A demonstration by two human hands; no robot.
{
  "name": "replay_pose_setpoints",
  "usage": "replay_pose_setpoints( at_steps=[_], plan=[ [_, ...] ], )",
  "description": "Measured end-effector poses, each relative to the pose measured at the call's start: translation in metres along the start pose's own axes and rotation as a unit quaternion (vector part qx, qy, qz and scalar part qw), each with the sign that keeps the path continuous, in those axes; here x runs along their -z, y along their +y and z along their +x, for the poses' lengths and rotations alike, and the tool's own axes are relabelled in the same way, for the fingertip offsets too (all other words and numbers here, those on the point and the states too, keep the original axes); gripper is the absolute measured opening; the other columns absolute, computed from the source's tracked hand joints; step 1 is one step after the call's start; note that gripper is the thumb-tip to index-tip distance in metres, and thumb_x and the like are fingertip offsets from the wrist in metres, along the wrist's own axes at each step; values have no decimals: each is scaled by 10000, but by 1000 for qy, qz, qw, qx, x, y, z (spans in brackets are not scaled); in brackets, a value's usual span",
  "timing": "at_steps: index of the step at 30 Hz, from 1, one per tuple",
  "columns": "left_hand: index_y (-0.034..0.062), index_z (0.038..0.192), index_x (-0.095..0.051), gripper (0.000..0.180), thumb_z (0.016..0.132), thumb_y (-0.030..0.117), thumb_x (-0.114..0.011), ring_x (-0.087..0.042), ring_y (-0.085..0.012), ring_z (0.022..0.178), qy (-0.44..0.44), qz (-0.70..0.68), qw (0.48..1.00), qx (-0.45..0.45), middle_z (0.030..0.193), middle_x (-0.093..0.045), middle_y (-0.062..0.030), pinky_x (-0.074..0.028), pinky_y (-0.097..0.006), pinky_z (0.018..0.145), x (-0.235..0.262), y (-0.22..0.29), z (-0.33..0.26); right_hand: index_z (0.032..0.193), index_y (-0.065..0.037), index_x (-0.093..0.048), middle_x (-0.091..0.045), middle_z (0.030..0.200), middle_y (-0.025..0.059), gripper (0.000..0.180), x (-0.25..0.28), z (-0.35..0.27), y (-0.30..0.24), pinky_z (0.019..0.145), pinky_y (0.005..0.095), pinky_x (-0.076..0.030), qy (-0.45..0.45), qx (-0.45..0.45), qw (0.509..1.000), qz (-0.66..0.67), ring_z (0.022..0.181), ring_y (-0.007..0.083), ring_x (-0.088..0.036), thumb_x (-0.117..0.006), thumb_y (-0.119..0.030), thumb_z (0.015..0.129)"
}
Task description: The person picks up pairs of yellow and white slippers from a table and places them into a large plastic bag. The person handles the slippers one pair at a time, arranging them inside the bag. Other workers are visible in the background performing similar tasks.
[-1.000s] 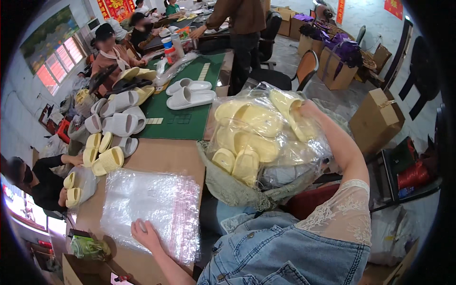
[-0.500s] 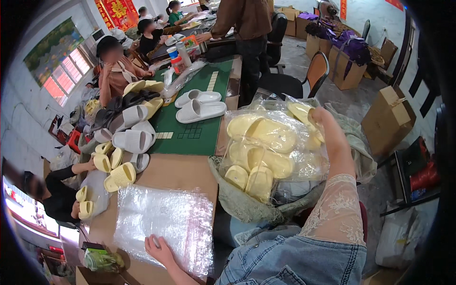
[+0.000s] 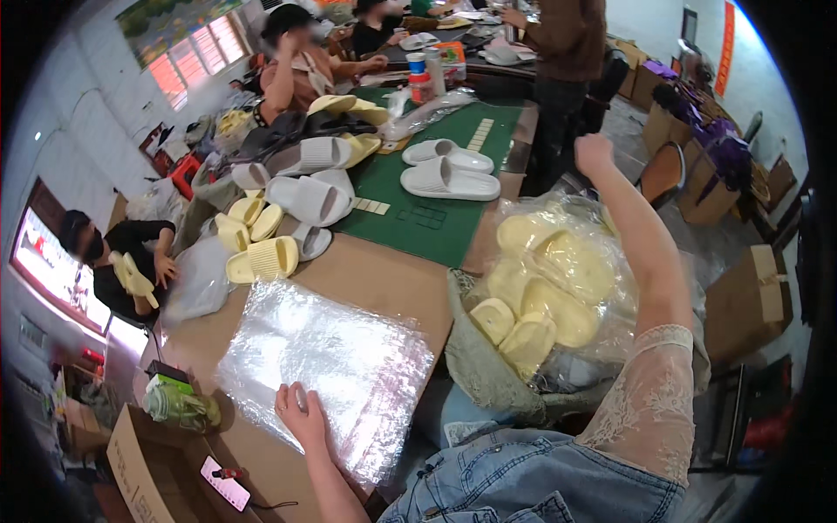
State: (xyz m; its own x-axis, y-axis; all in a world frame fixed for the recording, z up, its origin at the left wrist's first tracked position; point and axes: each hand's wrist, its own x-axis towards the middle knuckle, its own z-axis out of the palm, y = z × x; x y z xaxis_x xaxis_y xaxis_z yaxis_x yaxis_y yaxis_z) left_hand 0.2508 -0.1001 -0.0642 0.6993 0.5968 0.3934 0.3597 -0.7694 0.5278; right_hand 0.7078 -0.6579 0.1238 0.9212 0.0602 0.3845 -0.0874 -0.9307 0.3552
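Observation:
My left hand [image 3: 302, 413] lies with spread fingers on a stack of clear plastic bags [image 3: 323, 357] on the brown table. My right hand [image 3: 595, 155] is raised with its fingers curled, above and beyond an open grey-green sack [image 3: 479, 349]; I see nothing in it. Inside the sack are yellow slippers [image 3: 562, 309] in clear bags. Across the table lie a pair of white slippers [image 3: 449, 179], more white slippers [image 3: 305, 200] in a pile, and loose yellow slippers [image 3: 261, 260]. At the left, a person in black [image 3: 131, 261] holds a yellow pair.
A green mat [image 3: 453, 235] covers the table's far part, with bottles [image 3: 421, 78] behind. An open cardboard box [image 3: 131, 471], a green jar [image 3: 179, 401] and a pink card [image 3: 224, 482] are near left. Cardboard boxes [image 3: 745, 296] stand at right. Other people are around the far tables.
My right hand has risen away from the bagged yellow slippers. My left hand stays on the plastic bags. The view has turned left, and the person in black has lifted the yellow slippers.

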Motion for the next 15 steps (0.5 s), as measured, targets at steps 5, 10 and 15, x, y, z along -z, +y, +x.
replay_pose_setpoints(
  at_steps=[5,10,15],
  plan=[
    [38,1149,-633,351,818,145,-675,-406,-365,1257,2,-22,999,27,1339,-487,-200,-326,-463,1058,1,12,0,993,-76,-722,-710,1010,152,271,20,63,-143,802,416,-553,-120,134,975,128,955,315,-686,-571,-161,784],
    [34,1147,-637,362,811,161,-680,-394,-369,1259,-6,-19,999,36,1347,-476,-202,-327,-474,1059,9,20,3,1028,-98,-722,-681,1113,137,277,-26,76,-242,853,420,-537,-178,193,958,115,1050,290,-651,-568,-164,808],
    [34,1113,-650,338,793,137,-684,-433,-373,1227,4,11,1000,21,1318,-498,-205,-366,-468,1030,5,17,5,1021,-60,-700,-646,1147,162,264,-91,93,-287,874,430,-527,-138,117,960,213,1078,323,-623,-582,-146,800]
  ],
)
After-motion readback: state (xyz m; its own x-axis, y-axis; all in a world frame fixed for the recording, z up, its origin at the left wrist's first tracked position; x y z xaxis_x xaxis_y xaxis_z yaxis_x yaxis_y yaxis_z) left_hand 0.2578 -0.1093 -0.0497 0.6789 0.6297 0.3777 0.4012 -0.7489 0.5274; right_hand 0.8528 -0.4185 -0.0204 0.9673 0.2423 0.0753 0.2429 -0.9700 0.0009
